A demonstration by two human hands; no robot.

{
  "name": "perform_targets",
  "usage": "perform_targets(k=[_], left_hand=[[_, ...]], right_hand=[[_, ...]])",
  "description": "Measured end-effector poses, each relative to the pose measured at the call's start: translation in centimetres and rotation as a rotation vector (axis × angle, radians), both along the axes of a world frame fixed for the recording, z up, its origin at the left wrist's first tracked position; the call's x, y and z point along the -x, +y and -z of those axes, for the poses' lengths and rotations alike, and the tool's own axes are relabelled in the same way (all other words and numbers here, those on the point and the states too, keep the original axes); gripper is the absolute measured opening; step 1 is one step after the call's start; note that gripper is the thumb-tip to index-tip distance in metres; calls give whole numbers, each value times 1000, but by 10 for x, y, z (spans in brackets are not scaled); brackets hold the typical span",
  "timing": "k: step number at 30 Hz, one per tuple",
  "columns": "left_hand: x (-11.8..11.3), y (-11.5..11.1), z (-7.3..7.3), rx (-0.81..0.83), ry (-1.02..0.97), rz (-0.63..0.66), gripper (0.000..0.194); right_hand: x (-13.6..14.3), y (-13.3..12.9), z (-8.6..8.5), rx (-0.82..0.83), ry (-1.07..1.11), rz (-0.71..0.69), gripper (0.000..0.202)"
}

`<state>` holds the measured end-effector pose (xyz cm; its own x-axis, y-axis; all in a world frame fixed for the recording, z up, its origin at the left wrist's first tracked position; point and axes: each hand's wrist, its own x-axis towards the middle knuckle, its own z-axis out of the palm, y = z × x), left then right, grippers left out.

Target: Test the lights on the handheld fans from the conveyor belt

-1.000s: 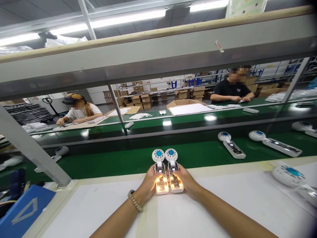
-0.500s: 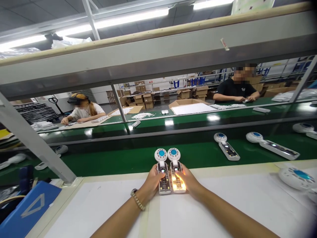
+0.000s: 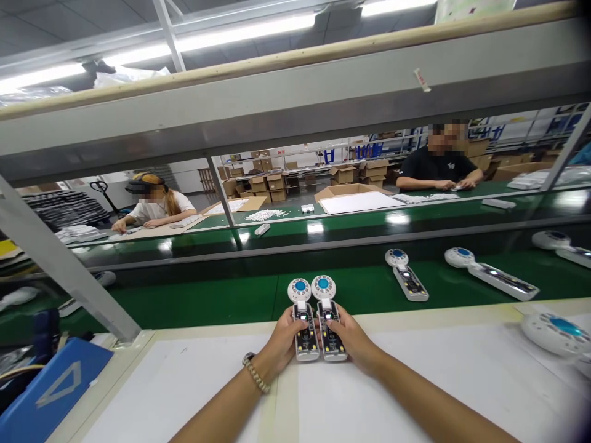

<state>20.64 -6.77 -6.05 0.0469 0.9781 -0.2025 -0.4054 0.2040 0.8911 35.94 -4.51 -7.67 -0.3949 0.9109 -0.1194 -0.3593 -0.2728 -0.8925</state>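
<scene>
Two white devices with round heads, blue centres and clear bodies showing circuit boards are held side by side above the table's far edge. My left hand (image 3: 282,337) is closed round the left device (image 3: 306,338), thumb on its front. Wrapped round the right device (image 3: 332,338) is my right hand (image 3: 353,337), its thumb also on the front. Both devices stand with heads pointing away, and neither body glows orange. A bracelet is on my left wrist.
Similar devices lie on the green belt (image 3: 240,301), including one (image 3: 410,282) and a longer one (image 3: 505,280) at right. Another device (image 3: 554,332) rests on the white table (image 3: 392,394). A slanted post (image 3: 69,264) and blue box (image 3: 50,387) stand left. Two people sit across.
The right device's orange glow has gone out. Devices on the belt at the right and far left have shifted left. Both hands keep their hold in nearly the same place.
</scene>
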Motion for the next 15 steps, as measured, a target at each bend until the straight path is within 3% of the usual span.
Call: perform_targets(k=[5, 15], left_hand=[[1, 0, -1, 6, -8, 14, 41], [2, 0, 0, -14, -53, 16, 49]], right_hand=[[0, 0, -1, 36, 77, -45, 50], [-6, -4, -3, -49, 143, -119, 54]])
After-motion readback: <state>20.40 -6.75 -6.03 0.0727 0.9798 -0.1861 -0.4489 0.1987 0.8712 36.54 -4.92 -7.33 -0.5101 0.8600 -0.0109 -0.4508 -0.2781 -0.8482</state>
